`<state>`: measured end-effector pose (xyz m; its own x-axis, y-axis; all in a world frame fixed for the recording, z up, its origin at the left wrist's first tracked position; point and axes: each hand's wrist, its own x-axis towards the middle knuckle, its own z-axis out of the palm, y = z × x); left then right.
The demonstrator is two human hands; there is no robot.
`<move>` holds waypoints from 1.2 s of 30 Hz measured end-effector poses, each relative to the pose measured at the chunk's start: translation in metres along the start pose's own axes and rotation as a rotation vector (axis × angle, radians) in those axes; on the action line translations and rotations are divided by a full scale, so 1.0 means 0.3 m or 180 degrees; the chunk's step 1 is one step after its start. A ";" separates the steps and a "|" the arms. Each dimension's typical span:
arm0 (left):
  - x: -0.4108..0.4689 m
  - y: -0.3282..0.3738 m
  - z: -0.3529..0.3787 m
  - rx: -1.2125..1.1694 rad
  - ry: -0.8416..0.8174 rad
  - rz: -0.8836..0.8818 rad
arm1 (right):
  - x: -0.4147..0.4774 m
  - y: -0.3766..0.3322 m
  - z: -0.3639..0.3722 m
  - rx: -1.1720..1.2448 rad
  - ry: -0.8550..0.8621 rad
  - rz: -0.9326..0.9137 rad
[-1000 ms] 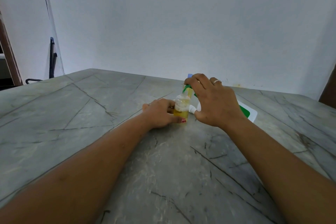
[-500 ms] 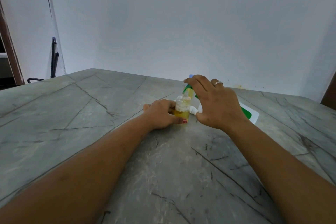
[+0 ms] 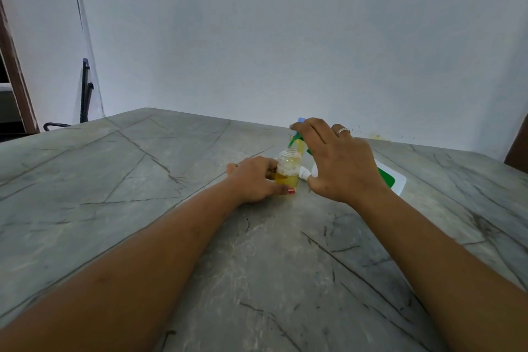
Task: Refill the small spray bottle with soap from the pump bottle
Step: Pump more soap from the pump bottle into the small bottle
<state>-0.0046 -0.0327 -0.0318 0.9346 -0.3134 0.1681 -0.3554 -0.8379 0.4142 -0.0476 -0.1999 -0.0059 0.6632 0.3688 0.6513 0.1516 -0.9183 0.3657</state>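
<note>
The small clear spray bottle (image 3: 288,172) stands uncapped on the stone table (image 3: 143,180), holding yellow soap with foam above it. My left hand (image 3: 254,180) grips its lower part from the left. Just behind it stands the pump bottle (image 3: 300,147), yellowish with a green spout (image 3: 294,140) aimed at the small bottle's mouth. My right hand (image 3: 340,163) arches over the pump head, fingers curled on top, hiding most of the bottle. A small white cap (image 3: 305,173) shows by my right thumb; whether the thumb holds it is unclear.
A white and green flat pack (image 3: 395,180) lies on the table behind my right hand. A dark chair (image 3: 85,100) stands past the table's far left corner. The wall runs close along the table's back edge.
Both hands and both bottles stay where they were. Only the view has shifted slightly.
</note>
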 end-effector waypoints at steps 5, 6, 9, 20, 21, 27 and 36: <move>0.000 0.002 -0.001 0.0031 0.0003 0.0003 | -0.001 0.003 -0.007 0.0073 0.0006 0.0025; -0.002 0.003 -0.002 0.0032 -0.0001 0.0013 | 0.000 0.004 -0.008 0.0110 0.0003 0.0036; -0.004 0.003 -0.003 0.0007 0.0003 0.0032 | 0.002 0.004 -0.005 0.0116 0.0001 0.0052; -0.001 0.002 -0.003 0.0002 0.0009 0.0019 | 0.001 0.004 -0.008 0.0106 0.0038 0.0034; -0.001 0.002 -0.003 -0.0007 0.0009 0.0023 | 0.003 0.005 -0.009 0.0136 0.0033 0.0047; 0.003 -0.003 -0.001 -0.0059 -0.0022 0.0004 | 0.005 -0.004 -0.008 0.0089 0.0024 0.0043; 0.002 -0.001 0.000 -0.0114 -0.0008 0.0030 | 0.000 0.005 -0.007 0.0199 0.0140 0.0014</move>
<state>-0.0040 -0.0326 -0.0319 0.9312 -0.3223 0.1701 -0.3644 -0.8184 0.4444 -0.0488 -0.2009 -0.0039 0.6312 0.3696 0.6819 0.1952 -0.9266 0.3215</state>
